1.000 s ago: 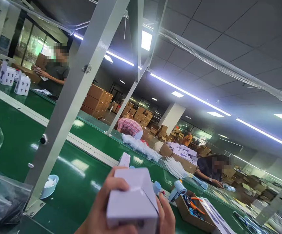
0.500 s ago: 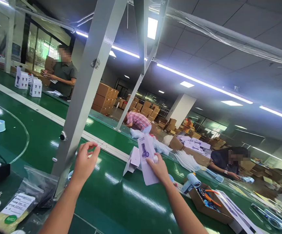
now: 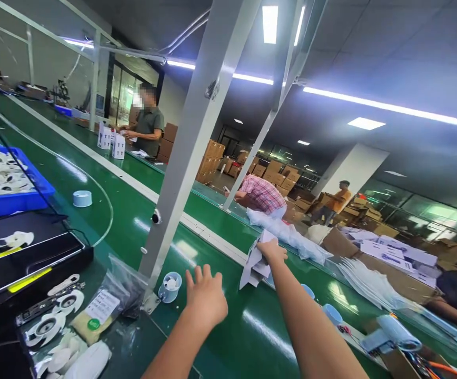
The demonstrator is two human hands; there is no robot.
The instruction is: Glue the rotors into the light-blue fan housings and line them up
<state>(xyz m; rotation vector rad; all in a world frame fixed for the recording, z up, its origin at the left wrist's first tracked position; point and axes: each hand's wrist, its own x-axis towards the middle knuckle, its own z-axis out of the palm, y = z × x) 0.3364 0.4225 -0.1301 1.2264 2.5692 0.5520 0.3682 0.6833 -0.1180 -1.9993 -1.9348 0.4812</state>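
Observation:
My right hand (image 3: 274,250) is closed on the top of a white cardboard box (image 3: 257,263) on the green conveyor belt. Flaps stick out at the box's lower end, and whether one or two boxes stand there I cannot tell. To its left, my left hand (image 3: 207,296) hovers over the belt with fingers spread, holding nothing. Nearest to it is a light blue round housing (image 3: 170,287) with a white fan inside, close to the foot of the grey post.
A grey post (image 3: 197,142) rises left of my hands. Further left are a blue tray (image 3: 35,192) of white parts, a blue ring (image 3: 82,198) and a plastic bag (image 3: 98,310). Light blue handheld devices (image 3: 394,334) lie at the lower right. Co-workers stand across the belt.
The view has swung left. My right hand has brought the printed white box over to the folded box on the belt. My left hand's curled fingers have spread.

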